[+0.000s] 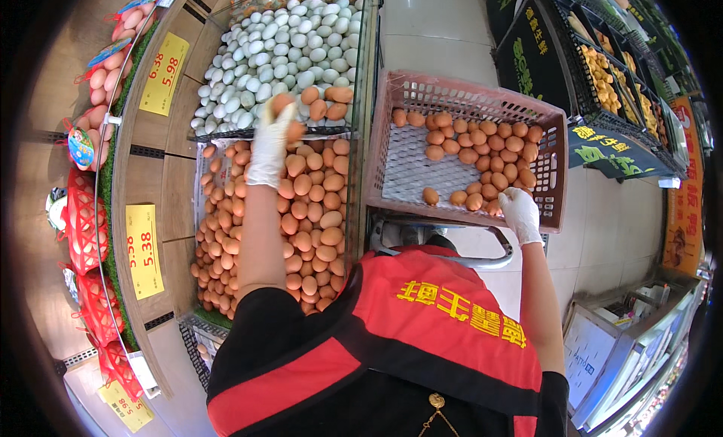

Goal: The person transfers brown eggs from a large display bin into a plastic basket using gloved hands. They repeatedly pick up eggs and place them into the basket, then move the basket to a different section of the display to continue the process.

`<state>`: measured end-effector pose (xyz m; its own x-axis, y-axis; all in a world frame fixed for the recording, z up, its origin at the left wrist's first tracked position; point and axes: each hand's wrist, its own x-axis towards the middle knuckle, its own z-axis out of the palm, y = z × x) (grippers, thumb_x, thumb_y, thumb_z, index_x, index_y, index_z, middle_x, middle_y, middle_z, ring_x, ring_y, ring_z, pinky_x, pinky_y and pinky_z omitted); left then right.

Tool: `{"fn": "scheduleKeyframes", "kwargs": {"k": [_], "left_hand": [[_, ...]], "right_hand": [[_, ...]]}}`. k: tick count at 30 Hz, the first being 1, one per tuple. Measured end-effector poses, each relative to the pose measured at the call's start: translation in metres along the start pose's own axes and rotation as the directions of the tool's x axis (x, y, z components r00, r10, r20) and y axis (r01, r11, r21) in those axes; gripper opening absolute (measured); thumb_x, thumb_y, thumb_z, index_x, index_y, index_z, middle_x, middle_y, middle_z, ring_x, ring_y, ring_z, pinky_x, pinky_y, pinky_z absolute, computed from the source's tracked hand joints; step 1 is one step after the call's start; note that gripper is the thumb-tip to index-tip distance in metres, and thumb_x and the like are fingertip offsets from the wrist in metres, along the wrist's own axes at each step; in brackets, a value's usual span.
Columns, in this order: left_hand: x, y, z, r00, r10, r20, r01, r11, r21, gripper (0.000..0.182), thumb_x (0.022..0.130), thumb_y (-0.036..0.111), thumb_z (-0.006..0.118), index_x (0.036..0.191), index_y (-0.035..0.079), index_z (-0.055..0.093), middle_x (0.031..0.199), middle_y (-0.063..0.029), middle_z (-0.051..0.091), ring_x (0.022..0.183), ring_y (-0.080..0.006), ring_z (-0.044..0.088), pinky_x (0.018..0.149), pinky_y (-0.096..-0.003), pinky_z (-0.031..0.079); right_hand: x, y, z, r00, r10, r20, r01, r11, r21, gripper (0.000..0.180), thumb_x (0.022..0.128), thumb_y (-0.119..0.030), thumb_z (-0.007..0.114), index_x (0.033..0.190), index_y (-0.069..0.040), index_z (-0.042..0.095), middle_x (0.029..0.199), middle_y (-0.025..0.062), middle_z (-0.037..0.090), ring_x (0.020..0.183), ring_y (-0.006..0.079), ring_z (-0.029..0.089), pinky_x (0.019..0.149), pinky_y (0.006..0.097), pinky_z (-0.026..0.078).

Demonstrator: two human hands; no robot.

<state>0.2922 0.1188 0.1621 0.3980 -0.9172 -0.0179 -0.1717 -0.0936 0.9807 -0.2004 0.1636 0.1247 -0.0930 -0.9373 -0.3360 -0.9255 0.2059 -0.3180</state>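
Observation:
My left hand (270, 146), in a white glove, holds brown eggs (282, 102) above the line between two heaps in a glass-sided display bin. Beyond it lie pale, bluish-white eggs (277, 47), with several brown eggs (318, 110) on top at their near right. Below my left wrist spreads a large heap of brown eggs (308, 211). My right hand (521, 214), also gloved, is at the near right side of a reddish plastic crate (469, 82). Its fingertips meet the brown eggs (492, 207) there; whether they grip one is hidden.
The crate rests on a cart with a metal handle (486, 262). A glass divider (355, 171) edges the bin beside it. Yellow price cards (144, 250) and red-netted eggs (87, 222) line the left shelf. A black produce stand (536, 58) is at the upper right.

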Motion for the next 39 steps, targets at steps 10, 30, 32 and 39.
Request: {"fn": "scheduleKeyframes", "kwargs": {"k": [10, 30, 32, 39], "left_hand": [[-0.026, -0.154, -0.106, 0.938, 0.046, -0.343, 0.303, 0.373, 0.877, 0.053, 0.088, 0.032, 0.063, 0.127, 0.003, 0.044, 0.118, -0.0335, 0.051, 0.094, -0.0450, 0.064, 0.081, -0.0515, 0.053], [-0.021, -0.063, 0.262, 0.484, 0.096, 0.870, -0.800, 0.452, 0.395, 0.048, 0.081, 0.026, 0.069, 0.123, 0.008, 0.056, 0.120, -0.0193, 0.052, 0.111, -0.0389, 0.055, 0.091, -0.0463, 0.049], [-0.010, -0.109, 0.283, 0.465, -0.096, 0.880, -0.803, 0.373, 0.465, 0.055, 0.077, 0.028, 0.072, 0.126, 0.009, 0.054, 0.125, -0.0187, 0.050, 0.112, -0.0391, 0.055, 0.091, -0.0477, 0.049], [-0.022, -0.106, 0.297, 0.547, -0.262, 0.795, -0.764, 0.232, 0.602, 0.069, 0.071, 0.033, 0.080, 0.130, 0.010, 0.053, 0.129, -0.0190, 0.045, 0.111, -0.0378, 0.057, 0.091, -0.0476, 0.051]], "right_hand": [[0.005, 0.006, 0.005, 0.998, -0.038, -0.056, 0.035, 0.999, -0.037, 0.032, 0.088, -0.034, 0.057, 0.095, -0.007, 0.072, 0.092, 0.0193, 0.070, 0.088, 0.0379, 0.067, 0.079, 0.0463, 0.052], [-0.002, 0.000, 0.010, 0.966, -0.096, -0.240, 0.120, 0.989, 0.090, 0.026, 0.087, -0.029, 0.061, 0.078, -0.006, 0.069, 0.074, 0.0186, 0.068, 0.072, 0.0359, 0.067, 0.067, 0.0454, 0.053], [-0.001, 0.001, 0.016, 0.944, -0.118, -0.309, 0.162, 0.979, 0.121, 0.025, 0.086, -0.029, 0.062, 0.077, -0.006, 0.069, 0.072, 0.0180, 0.067, 0.070, 0.0356, 0.067, 0.066, 0.0460, 0.053], [0.000, 0.006, 0.021, 0.924, -0.118, -0.364, 0.177, 0.975, 0.133, 0.024, 0.085, -0.026, 0.062, 0.072, -0.007, 0.064, 0.069, 0.0166, 0.065, 0.067, 0.0355, 0.065, 0.063, 0.0467, 0.052]]}}
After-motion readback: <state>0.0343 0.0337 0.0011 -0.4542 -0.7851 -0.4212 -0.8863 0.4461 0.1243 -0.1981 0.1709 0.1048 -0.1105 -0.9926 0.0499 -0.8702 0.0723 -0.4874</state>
